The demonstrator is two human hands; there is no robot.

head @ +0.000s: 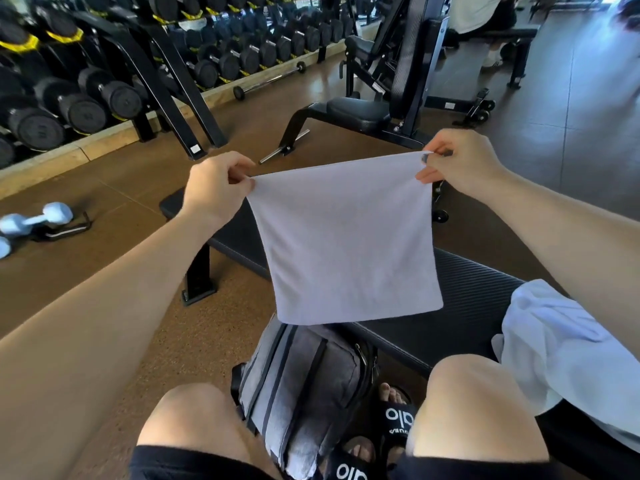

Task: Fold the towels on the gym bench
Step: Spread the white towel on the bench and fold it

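both hands are raised at mid-frame, apart from each other, each pinching one top corner of a white towel. left hand has thumb and curled fingers closed on the upper left corner; right hand grips the upper right corner the same way, and a small dark patch at that corner may be a tag or a painted nail, too blurred to tell. towel hangs flat and stretched between them, roughly square, its lower edge free in the air above a grey backpack that stands on the floor between the person's bare knees. behind the towel runs a black flat bench, from centre left down toward the lower right. on the bench at the right edge of the frame lies a second white towel, crumpled in a heap, just beside the right thigh. black slide sandals with white lettering show at the bottom centre. upper left holds a rack of black dumbbells; a pale blue dumbbell lies on the brown floor at the left edge. an adjustable bench stands at upper centre.
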